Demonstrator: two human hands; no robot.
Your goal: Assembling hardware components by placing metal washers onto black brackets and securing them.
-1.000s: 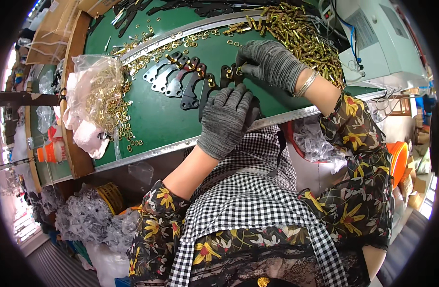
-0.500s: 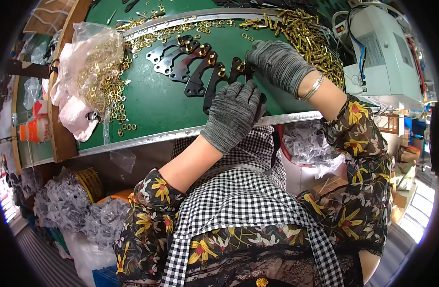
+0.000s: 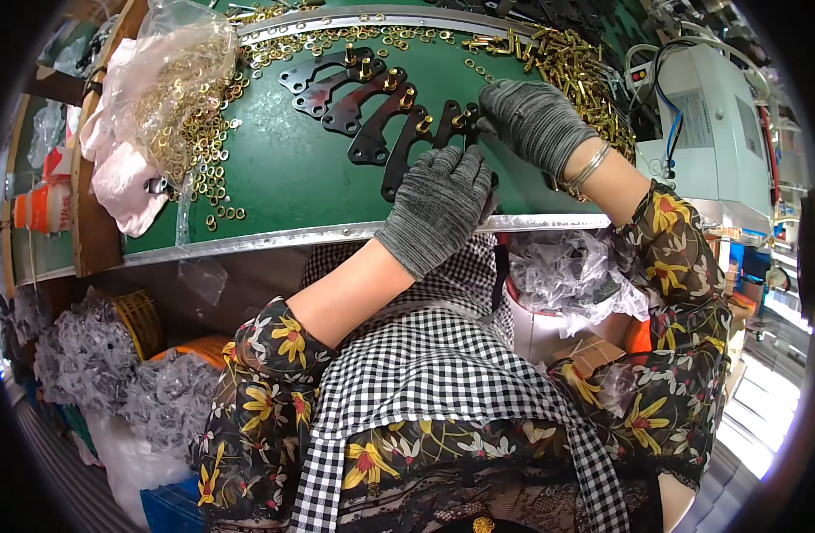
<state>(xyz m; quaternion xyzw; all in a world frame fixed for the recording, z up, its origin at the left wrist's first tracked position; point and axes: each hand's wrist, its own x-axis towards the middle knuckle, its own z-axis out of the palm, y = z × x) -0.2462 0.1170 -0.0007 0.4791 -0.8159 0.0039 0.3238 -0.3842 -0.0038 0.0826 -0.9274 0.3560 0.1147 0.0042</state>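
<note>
"Lying where — the black plates (image 3: 372,142)?"

"They are fanned across the green table (image 3: 274,191), gold bolts (image 3: 408,96) stood at their far ends. The rightmost plates are partly covered by the left hand (image 3: 439,204), fingers bent; whether anything is gripped cannot be told."

"And the right hand (image 3: 527,124)?"

"It is held curled beside the rightmost plate's far end — its grip is hidden. Beyond, far right, a bolt heap (image 3: 574,75) is seen."

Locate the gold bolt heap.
In the head view, the gold bolt heap lies upper right on the green tabletop, between the right hand and the pale machine.
</note>
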